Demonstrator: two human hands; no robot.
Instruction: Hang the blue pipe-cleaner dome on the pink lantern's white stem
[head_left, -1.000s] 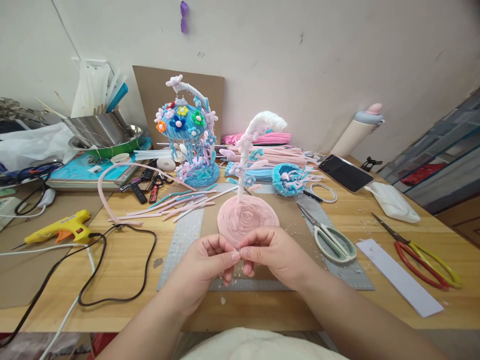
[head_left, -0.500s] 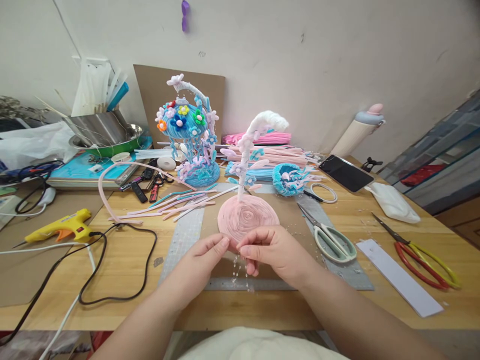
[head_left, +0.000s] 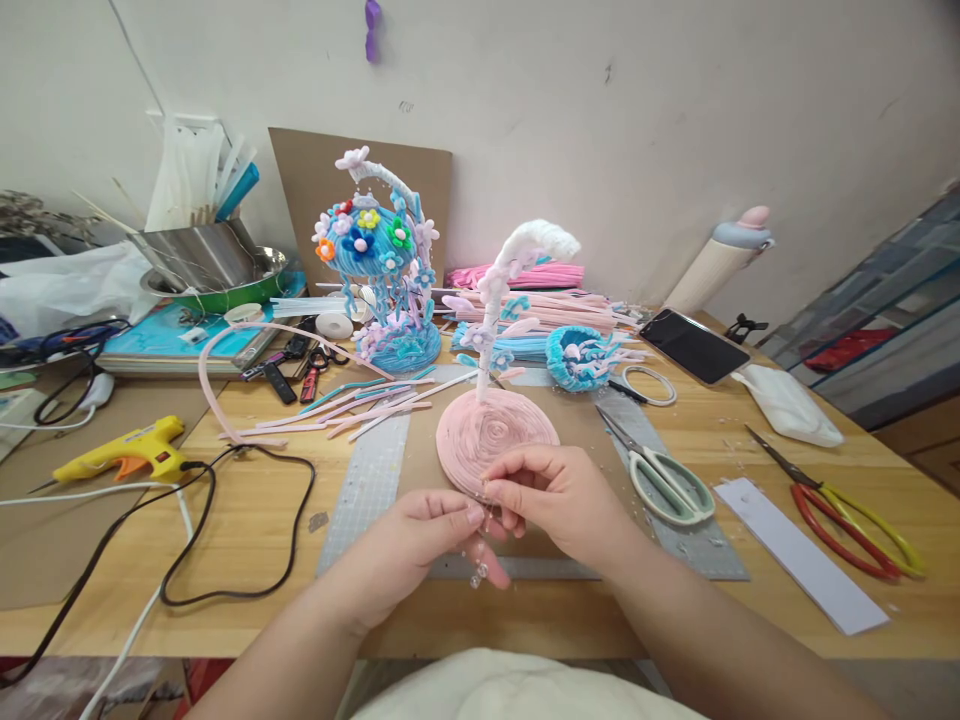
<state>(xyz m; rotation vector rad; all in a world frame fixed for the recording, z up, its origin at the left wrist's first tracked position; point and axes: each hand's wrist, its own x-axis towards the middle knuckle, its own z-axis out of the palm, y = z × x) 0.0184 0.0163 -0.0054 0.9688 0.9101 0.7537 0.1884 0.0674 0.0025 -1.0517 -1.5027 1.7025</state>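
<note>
My left hand and my right hand are close together, both pinching at a thin string of clear beads, which dangles below my left fingers. Just beyond them lies a round pink coiled base, with a white curved stem standing on it, trimmed with pale pink and blue flowers. Behind and to the right is a blue fuzzy cup shape. A finished-looking blue jellyfish lamp shape with colorful flowers stands at the back left.
Green-handled scissors lie right of the base, red-and-yellow scissors farther right. A yellow glue gun with a black cable is at left. Pipe cleaners, a phone and a metal pot are farther back.
My left hand has moved slightly down and right, one finger now stretched under the beads. My right hand has shifted a little up and right. The beads have moved with them.
</note>
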